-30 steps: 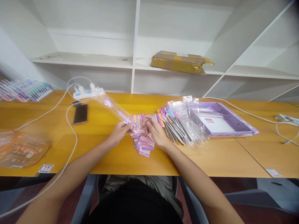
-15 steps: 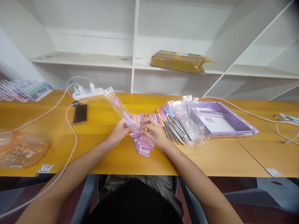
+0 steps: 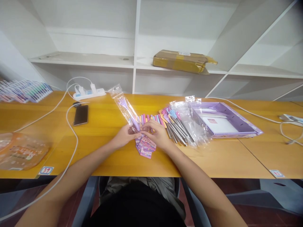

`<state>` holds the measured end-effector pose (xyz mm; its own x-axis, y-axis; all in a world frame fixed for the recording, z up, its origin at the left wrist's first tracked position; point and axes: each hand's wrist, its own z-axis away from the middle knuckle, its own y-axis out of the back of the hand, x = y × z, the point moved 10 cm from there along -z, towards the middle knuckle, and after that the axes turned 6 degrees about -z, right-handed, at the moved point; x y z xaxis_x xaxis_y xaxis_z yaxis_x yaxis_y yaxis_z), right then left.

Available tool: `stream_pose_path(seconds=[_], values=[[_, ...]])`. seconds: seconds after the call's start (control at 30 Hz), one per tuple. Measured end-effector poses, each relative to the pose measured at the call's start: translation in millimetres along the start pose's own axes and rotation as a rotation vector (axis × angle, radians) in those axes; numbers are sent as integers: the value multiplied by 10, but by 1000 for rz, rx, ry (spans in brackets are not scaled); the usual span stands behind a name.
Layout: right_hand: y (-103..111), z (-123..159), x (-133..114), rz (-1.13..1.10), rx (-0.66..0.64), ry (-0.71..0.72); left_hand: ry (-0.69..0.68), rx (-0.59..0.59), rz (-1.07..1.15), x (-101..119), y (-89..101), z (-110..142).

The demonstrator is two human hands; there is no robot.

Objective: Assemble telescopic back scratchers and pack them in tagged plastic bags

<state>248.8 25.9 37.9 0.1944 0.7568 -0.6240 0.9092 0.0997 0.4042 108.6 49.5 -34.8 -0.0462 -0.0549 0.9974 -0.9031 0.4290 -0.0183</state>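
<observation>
Beneath white shelves (image 3: 94, 60), the worktop (image 3: 123, 165) crosses mid-frame. A light, steady pinch should keep the clear bag (image 3: 125, 109) uncrumpled: the left hand (image 3: 123, 136) grips its near end; whether the right hand (image 3: 156, 134) pinches, I cannot tell. The bagged purple stick (image 3: 133, 119) slants up-left beyond both.

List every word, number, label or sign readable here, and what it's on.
"3", then an unclear digit, perhaps 9: left desk sticker.
Too blurred: right desk sticker; print on the orange bag.
Too small: pink cards; carton label.
No brand is legible.
</observation>
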Motion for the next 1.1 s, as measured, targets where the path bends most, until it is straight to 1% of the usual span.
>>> stream_pose_path(seconds=[0.13,0.2,0.27,0.33,0.43,0.57,0.67,0.8,0.9,0.97,1.03,1.1], values=[[48,-9,12,-49,36,-39,-14,-36,10,6,-70,-13],[59,-5,100,-91,46,-121,-33,-36,15,48,-78,-9],[-1,20,237,-150,0,-240,-50,-29,14,82,-67,-2],[-106,62,354,-171,-84,-339,-48,-24,-5,70,-47,-1],[-213,109,448,-137,-166,-411,-35,-15,-27,-10,-6,-12],[-247,126,503,-175,-161,-463,-46,-22,-30,-68,14,-34],[-235,129,527,-199,-142,-488,-61,-42,-22,-28,-14,-34],[-249,146,549,-232,-160,-531,-48,-43,-8,36,-40,-23],[-223,133,525,-200,-161,-518,-18,-16,-34,48,-4,-17],[-168,102,493,-163,-127,-478,7,-13,-73,47,19,-6],[-112,80,485,-193,-69,-456,39,-78,-112,49,-30,23],[-108,90,541,-313,-25,-496,60,-214,-144,76,-165,89]])
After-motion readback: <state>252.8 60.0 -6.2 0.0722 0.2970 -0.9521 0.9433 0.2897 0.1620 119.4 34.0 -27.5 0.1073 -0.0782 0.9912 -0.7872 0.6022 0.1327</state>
